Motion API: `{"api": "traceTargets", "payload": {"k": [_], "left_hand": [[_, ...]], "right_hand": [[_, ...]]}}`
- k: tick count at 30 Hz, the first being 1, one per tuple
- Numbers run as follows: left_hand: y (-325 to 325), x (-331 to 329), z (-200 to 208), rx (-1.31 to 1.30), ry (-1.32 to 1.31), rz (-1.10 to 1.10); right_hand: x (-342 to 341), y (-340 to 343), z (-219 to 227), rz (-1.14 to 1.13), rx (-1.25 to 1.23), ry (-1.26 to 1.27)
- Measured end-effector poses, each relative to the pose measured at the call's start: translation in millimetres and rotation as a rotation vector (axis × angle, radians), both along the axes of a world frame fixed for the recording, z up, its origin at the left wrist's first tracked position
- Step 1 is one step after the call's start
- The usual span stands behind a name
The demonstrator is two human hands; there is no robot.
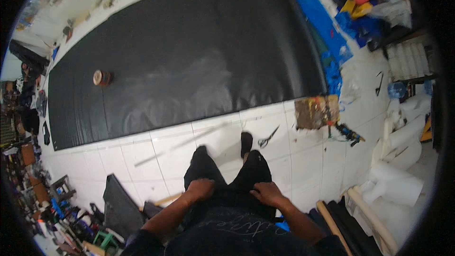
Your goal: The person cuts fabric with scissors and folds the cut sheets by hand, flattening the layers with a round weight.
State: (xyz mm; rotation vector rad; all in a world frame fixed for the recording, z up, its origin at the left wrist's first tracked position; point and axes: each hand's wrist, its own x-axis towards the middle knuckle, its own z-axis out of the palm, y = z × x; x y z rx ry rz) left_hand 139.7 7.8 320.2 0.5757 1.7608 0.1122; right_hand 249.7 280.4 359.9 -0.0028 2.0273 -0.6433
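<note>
My left hand (201,188) is closed at the top of my dark trousers (204,163), over the left thigh. On the other side my right hand (266,193) also grips the trouser cloth, its fingers curled. Before my feet a large black sheet (189,57) lies spread over the white tiled floor (303,170). A spool of reddish cord or wire (102,78) stands on the sheet's left part, with a thin dark line running from it. Scissors with dark handles (268,137) rest on the tiles by my right foot. Left of my feet lies a long, thin straight strip (180,144).
A stained board (315,112) sits at the sheet's right corner, beside a dark tool (350,135). Blue plastic sheeting (327,28) runs along the right edge. White rolls (398,161) lie far right. Clutter and a green stool (105,241) fill the lower left.
</note>
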Motion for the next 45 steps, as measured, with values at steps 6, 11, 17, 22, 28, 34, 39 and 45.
{"api": "traceTargets", "payload": {"k": [6, 11, 17, 22, 28, 34, 39, 45], "left_hand": [[-70, 134, -37, 0.648, -0.668, 0.239], [-10, 138, -186, 0.087, -1.095, 0.239], [37, -94, -479, 0.148, 0.742, 0.773], [65, -171, -603, 0.174, 1.071, 0.535], [77, -178, -658, 0.176, 1.180, 0.476], [73, -172, -651, 0.201, 1.168, 0.457], [72, -173, -646, 0.224, 1.153, 0.481], [10, -180, -624, 0.210, 1.391, 1.399]], "right_hand": [[34, 61, -45, -0.054, -0.575, -0.657], [-50, 40, -185, 0.385, -0.638, -0.885], [-237, 55, -461, -0.047, -0.163, 0.519], [-326, 40, -607, 0.190, 0.108, 1.097], [-339, 52, -689, 0.265, 0.127, 1.041], [-332, 55, -689, 0.155, 0.163, 1.045], [-328, 62, -699, 0.065, 0.159, 1.102], [-323, 86, -686, -0.042, 0.013, 1.035]]}}
